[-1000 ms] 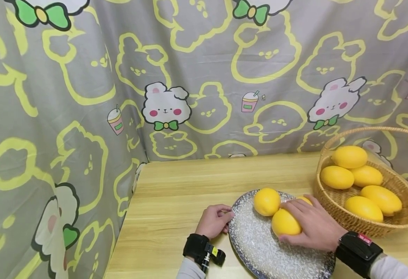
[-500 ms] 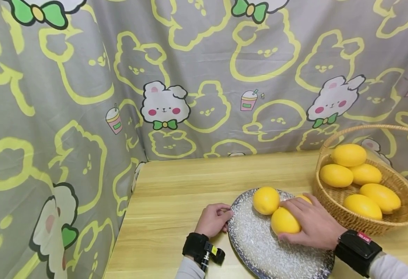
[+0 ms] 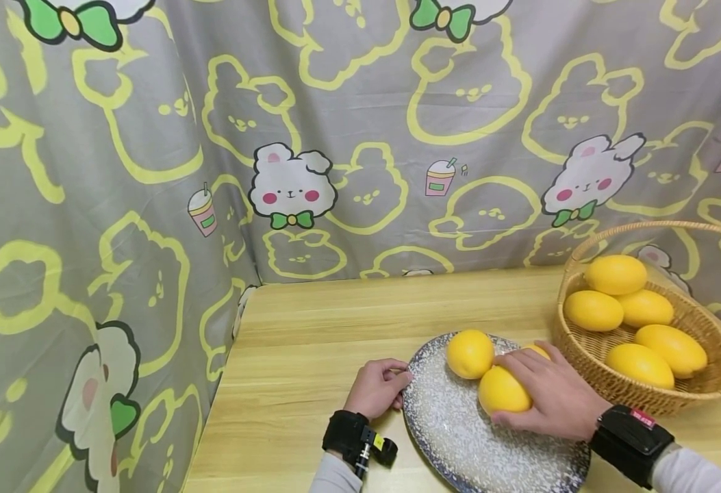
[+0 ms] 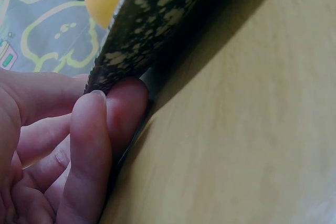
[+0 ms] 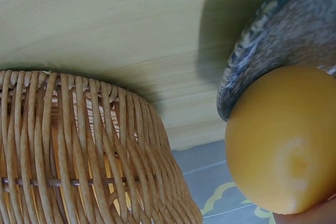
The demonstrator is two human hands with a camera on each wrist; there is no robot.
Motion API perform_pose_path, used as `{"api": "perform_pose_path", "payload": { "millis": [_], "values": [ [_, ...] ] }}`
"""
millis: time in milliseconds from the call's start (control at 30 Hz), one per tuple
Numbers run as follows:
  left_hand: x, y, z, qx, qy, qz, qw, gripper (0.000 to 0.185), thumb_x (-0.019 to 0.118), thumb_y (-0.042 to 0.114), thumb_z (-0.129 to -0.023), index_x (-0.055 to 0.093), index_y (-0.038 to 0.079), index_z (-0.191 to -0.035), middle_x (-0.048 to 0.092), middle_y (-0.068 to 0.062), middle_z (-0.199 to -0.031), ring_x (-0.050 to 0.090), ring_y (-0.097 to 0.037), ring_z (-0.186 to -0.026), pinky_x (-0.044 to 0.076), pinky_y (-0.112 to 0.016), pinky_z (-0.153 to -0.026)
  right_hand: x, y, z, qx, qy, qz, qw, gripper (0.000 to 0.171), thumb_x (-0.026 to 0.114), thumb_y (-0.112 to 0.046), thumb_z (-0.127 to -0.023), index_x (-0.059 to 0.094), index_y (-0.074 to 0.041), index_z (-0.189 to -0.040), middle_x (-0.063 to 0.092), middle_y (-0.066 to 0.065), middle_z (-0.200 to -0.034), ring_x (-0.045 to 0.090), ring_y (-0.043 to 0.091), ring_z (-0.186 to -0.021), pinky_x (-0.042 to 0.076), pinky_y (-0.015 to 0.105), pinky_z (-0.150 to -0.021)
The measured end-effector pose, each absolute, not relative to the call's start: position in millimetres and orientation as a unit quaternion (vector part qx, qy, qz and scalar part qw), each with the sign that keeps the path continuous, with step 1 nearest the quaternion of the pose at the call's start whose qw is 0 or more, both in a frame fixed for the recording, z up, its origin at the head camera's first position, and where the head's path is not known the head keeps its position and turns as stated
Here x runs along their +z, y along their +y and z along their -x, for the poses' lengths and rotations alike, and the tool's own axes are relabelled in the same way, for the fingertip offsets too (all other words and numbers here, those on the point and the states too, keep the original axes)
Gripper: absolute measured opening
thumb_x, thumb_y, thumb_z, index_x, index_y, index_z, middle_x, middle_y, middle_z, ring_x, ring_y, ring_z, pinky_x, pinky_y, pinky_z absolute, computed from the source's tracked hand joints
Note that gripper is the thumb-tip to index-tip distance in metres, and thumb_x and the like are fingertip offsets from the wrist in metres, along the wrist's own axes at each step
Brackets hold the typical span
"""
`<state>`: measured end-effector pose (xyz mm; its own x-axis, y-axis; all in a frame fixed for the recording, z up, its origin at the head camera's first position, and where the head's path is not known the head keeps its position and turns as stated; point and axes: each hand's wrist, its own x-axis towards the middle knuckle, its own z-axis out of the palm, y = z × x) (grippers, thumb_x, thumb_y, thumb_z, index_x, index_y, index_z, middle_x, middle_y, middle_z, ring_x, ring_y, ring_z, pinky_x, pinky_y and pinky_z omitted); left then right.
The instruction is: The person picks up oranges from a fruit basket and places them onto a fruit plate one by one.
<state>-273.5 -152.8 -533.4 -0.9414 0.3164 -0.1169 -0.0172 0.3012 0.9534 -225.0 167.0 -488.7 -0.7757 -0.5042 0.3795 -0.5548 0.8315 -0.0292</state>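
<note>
A speckled grey plate [image 3: 446,431] with a dark blue rim lies on the table in the head view. My left hand [image 3: 375,390] pinches its left edge; in the left wrist view a fingertip [image 4: 128,103] sits under the raised rim [image 4: 152,30]. Over the plate's right part, my right hand [image 3: 554,400] grips a yellow lemon [image 3: 499,392], thumb along its near side. Just behind that one rests a second lemon [image 3: 470,354]. A third lemon [image 3: 540,351] is mostly covered by the right hand. The right wrist view has a lemon [image 5: 283,140] close up at the plate's edge [image 5: 249,56].
To the right of the plate stands a wicker basket [image 3: 588,380] with a tall arched handle [image 3: 662,226], holding several lemons [image 3: 640,366]. Its woven side [image 5: 84,145] fills the lower left of the right wrist view. A patterned grey curtain [image 3: 360,123] hangs behind the wooden table [image 3: 311,329].
</note>
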Motion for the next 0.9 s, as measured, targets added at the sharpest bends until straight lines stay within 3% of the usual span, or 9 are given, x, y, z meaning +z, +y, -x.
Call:
{"api": "perform_pose_path", "payload": {
  "millis": [467, 700, 900],
  "values": [
    [-533.5, -153.1, 274.5, 0.585, 0.793, -0.096, 0.140, 0.032, 0.071, 0.024, -0.098, 0.073, 0.007, -0.124, 0.068, 0.003, -0.066, 0.058, -0.007, -0.048, 0.044, -0.019, -0.047, -487.8, 167.5, 226.9, 0.064, -0.938, -0.287, 0.185, 0.074, 0.082, -0.070, -0.071, 0.066, -0.019, -0.124, 0.073, -0.008, -0.110, 0.068, 0.018, -0.103, 0.040, 0.061, -0.102],
    [-535.3, -152.5, 274.6, 0.582, 0.794, -0.099, 0.144, 0.032, 0.070, 0.025, -0.099, 0.073, 0.008, -0.125, 0.067, 0.005, -0.066, 0.058, -0.006, -0.048, 0.043, -0.019, -0.047, -486.2, 168.6, 224.8, 0.072, -0.942, -0.282, 0.167, 0.083, 0.081, -0.070, -0.072, 0.061, -0.016, -0.132, 0.073, -0.001, -0.118, 0.070, 0.025, -0.108, 0.040, 0.064, -0.104],
    [-536.1, -152.5, 274.4, 0.584, 0.793, -0.098, 0.142, 0.032, 0.071, 0.026, -0.098, 0.073, 0.008, -0.124, 0.067, 0.004, -0.066, 0.058, -0.007, -0.048, 0.043, -0.020, -0.046, -486.4, 172.2, 223.0, 0.067, -0.944, -0.282, 0.158, 0.087, 0.081, -0.071, -0.072, 0.058, -0.018, -0.137, 0.072, -0.005, -0.121, 0.070, 0.022, -0.110, 0.034, 0.053, -0.114]
  ]
}}
